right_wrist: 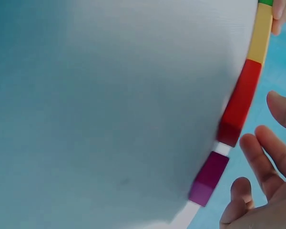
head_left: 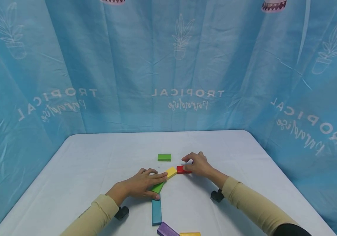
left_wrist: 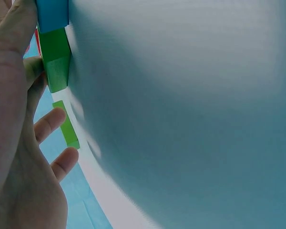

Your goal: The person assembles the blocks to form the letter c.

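Observation:
In the head view my left hand (head_left: pixel 144 183) lies along a bent row of blocks, its extended fingers at the yellow block (head_left: pixel 172 172) and its thumb on the end of the blue block (head_left: pixel 156 213). Between those two, the green block (head_left: pixel 157 188) is partly covered by the hand. My right hand (head_left: pixel 198 165) is over the right end of the red block (head_left: pixel 180 169), which meets the yellow one. From the right wrist, its loosely bent fingers (right_wrist: pixel 271 157) appear apart from the red block. A magenta block (right_wrist: pixel 205 183) lies past the red one.
Another green block (head_left: pixel 164 157) lies alone farther back on the white table (head_left: pixel 112 147). Near the front, a purple block (head_left: pixel 167 229) sits at an angle beside an orange-yellow block (head_left: pixel 190 234). A blue printed curtain (head_left: pixel 168 72) surrounds the table's back and sides.

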{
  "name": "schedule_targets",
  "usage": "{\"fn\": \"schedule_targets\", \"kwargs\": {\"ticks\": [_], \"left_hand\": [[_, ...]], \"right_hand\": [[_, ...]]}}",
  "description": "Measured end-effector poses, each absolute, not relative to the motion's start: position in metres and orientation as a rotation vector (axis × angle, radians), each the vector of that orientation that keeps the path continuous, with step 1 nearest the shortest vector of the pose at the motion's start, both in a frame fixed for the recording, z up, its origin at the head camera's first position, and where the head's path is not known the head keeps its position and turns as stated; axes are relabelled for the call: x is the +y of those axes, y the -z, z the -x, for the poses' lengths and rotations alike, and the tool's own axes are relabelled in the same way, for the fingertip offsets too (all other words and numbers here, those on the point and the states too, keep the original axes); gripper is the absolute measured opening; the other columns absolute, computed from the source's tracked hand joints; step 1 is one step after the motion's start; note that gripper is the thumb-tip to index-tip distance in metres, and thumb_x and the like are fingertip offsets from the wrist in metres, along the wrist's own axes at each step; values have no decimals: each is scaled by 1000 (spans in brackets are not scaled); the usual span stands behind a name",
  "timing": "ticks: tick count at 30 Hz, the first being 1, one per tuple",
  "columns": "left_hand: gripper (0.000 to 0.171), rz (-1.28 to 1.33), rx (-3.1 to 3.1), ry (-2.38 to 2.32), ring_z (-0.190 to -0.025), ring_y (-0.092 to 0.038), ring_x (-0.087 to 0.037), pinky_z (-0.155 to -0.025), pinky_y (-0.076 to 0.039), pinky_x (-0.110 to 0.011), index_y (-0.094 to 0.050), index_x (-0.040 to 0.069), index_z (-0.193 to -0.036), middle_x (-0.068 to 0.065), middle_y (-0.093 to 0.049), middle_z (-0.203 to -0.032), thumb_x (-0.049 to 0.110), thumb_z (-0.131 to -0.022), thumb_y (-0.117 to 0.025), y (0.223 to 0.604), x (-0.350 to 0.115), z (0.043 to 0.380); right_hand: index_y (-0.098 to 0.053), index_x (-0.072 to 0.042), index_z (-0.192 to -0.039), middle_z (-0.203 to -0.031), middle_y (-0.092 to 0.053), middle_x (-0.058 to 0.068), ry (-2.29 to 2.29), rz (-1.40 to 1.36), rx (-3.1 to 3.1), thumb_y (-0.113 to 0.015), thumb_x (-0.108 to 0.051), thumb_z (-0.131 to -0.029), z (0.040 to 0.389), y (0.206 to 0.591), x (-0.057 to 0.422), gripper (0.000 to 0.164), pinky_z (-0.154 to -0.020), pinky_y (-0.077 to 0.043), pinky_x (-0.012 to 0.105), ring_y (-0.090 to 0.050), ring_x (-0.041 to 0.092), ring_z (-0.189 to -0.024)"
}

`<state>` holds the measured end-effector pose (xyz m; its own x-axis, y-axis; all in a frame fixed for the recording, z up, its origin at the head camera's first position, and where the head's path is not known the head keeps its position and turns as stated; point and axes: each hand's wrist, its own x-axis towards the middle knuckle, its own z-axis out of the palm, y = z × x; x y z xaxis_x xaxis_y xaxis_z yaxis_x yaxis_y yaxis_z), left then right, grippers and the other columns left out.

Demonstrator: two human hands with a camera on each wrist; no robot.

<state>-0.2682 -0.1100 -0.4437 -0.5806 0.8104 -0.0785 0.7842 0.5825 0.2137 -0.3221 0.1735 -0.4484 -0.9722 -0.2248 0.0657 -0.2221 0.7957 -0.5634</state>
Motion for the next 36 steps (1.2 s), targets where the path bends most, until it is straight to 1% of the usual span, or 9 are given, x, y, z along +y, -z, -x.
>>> {"fn": "schedule_targets", "kwargs": {"ticks": [5,10,14,18,25,30,36], "left_hand": [[76,-1342,2652,-226,-134,-30,-24,-103,-25,-50,-29,22,-153,10,-24,-157,59,-90,-53,444,-110,268],[76,-1355,2663,-208,-133,-31,-22,-103,-26,-50,-30,23,-152,11,-24,-157,60,-90,-52,446,-110,268],[76,-1356,2664,-203,-133,-30,-22,-103,-26,-49,-29,23,-153,11,-23,-157,62,-90,-50,447,-111,268],[76,-1348,2659,-203,-134,-30,-22,-103,-26,-50,-29,24,-153,12,-23,-157,61,-90,-51,446,-110,269],[75,-1330,2662,-206,-134,-30,-23,-104,-25,-51,-29,24,-153,12,-23,-157,60,-90,-52,446,-110,268],[75,-1327,2660,-208,-134,-30,-23,-103,-25,-51,-30,24,-153,11,-23,-157,59,-91,-53,444,-111,267],[75,-1336,2660,-202,-134,-30,-22,-104,-26,-50,-30,23,-153,11,-23,-157,61,-91,-51,444,-111,267]], "right_hand": [[-73,-17,-108,-103,-65,-5,902,397,3032,-79,-21,-78,327,441,161,31,-71,-39,36,-44,20,-93],[-73,-20,-109,-103,-65,-5,906,381,3044,-78,-25,-80,334,439,148,30,-71,-41,34,-44,20,-95],[-72,-20,-111,-104,-64,-4,915,344,3046,-78,-27,-80,339,437,139,32,-73,-40,35,-44,20,-97],[-71,-18,-113,-105,-64,-3,912,317,3050,-77,-28,-81,346,435,131,34,-76,-40,37,-45,21,-98],[-71,-18,-113,-107,-64,-1,920,303,3049,-77,-27,-81,354,437,120,34,-75,-39,37,-45,21,-97],[-70,-16,-116,-110,-64,0,929,315,3034,-76,-27,-82,358,437,115,36,-81,-38,40,-44,23,-99],[-69,-17,-119,-114,-64,1,984,243,2978,-76,-27,-82,361,440,110,39,-87,-39,46,-43,26,-107]]}}
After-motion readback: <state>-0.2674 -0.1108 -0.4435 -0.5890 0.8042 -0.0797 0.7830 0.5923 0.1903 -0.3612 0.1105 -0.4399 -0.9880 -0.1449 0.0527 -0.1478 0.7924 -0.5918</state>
